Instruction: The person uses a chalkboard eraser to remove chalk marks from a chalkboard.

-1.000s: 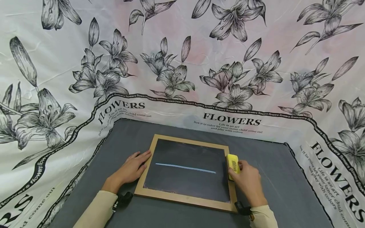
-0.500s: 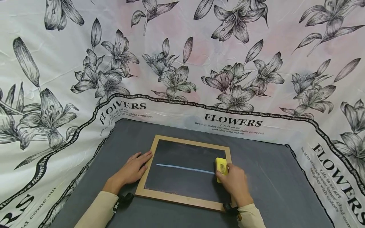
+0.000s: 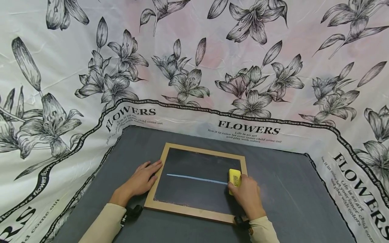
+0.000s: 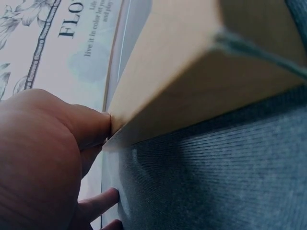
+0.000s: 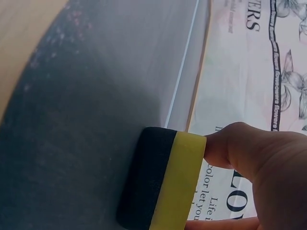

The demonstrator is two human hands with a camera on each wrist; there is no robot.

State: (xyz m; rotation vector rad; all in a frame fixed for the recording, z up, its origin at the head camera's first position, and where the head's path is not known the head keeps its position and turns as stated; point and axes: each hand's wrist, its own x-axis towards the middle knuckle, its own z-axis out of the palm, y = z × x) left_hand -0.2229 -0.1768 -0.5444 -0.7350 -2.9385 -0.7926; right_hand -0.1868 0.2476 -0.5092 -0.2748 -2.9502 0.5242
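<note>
A small wood-framed chalkboard (image 3: 194, 195) lies tilted to my view, with one blue chalk line (image 3: 197, 179) running across its middle. In my right hand (image 3: 248, 195) I grip a yellow board eraser (image 3: 234, 178) between thumb and fingers. The right wrist view shows the dark felt side of the eraser (image 5: 178, 177) against the black surface. It covers the right end of the line. My left hand (image 3: 139, 179) rests at the board's left edge, fingers extended. In the left wrist view, the thumb of my left hand (image 4: 43, 153) touches the wooden frame (image 4: 163, 81).
A dark grey cloth (image 3: 291, 189) covers the tabletop under and around the board. White fabric printed with flowers (image 3: 188, 84) and lettering rises behind the table and along both sides. A dark band with a small device (image 3: 133, 212) sits on each wrist.
My right hand has moved the eraser left, off the right side of the frame and onto the line's right end. Over the last half second it shifts only slightly. My left hand stays put.
</note>
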